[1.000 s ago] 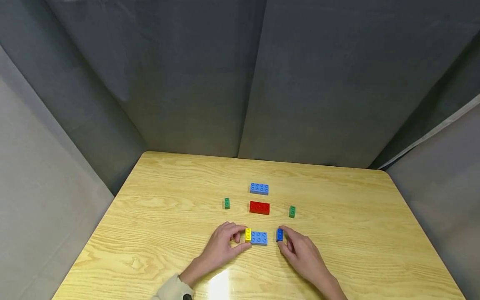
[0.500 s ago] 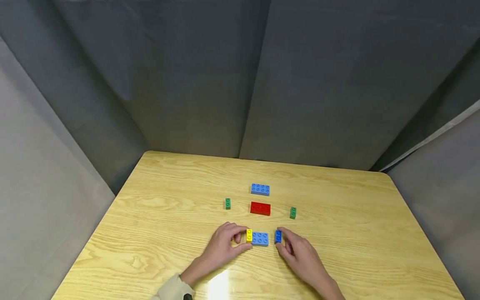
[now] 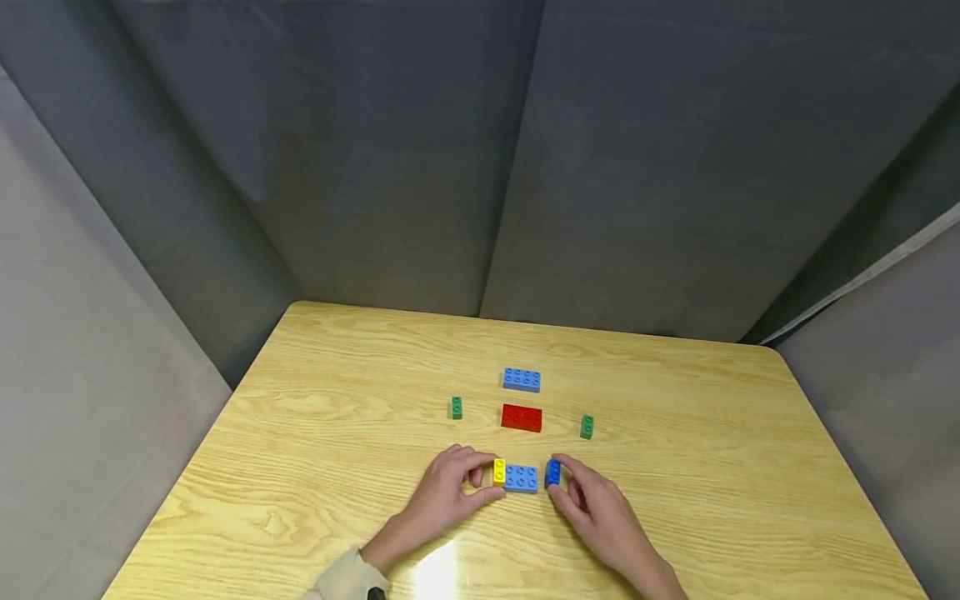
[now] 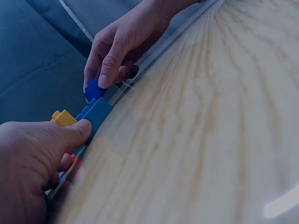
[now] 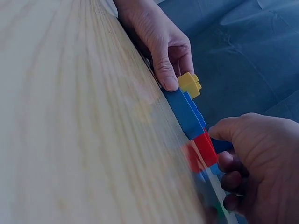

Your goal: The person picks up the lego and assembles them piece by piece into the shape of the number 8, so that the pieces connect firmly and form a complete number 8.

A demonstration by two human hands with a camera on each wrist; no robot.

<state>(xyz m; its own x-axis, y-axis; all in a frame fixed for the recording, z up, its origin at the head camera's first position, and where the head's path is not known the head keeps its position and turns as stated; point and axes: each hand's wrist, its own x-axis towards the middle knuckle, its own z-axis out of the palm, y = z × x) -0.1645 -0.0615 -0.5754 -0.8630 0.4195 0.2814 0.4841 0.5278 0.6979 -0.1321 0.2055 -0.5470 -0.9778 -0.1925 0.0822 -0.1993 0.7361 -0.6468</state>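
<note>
My left hand (image 3: 452, 485) pinches the left end of a light blue building brick (image 3: 521, 478) between thumb and fingers. On that end sits a small yellow brick (image 3: 499, 472), raised above the blue studs, as the left wrist view also shows. My right hand (image 3: 603, 512) holds a small dark blue brick (image 4: 95, 89) by its near and far sides. This brick is slightly tilted, a narrow gap right of the light blue one, and looks raised off the table. In the right wrist view, a red brick and fingers partly hide it.
Behind the hands, a red brick (image 3: 521, 417) lies on the wooden table (image 3: 337, 417), with another light blue brick (image 3: 522, 380) farther back. One small green brick (image 3: 457, 407) lies to the left, another green brick (image 3: 587, 427) to the right. Grey curtains (image 3: 375, 167) enclose the table.
My right hand has moved a little left, bringing the dark blue brick closer to the light blue one and tilting it slightly. The left hand keeps its hold in place.
</note>
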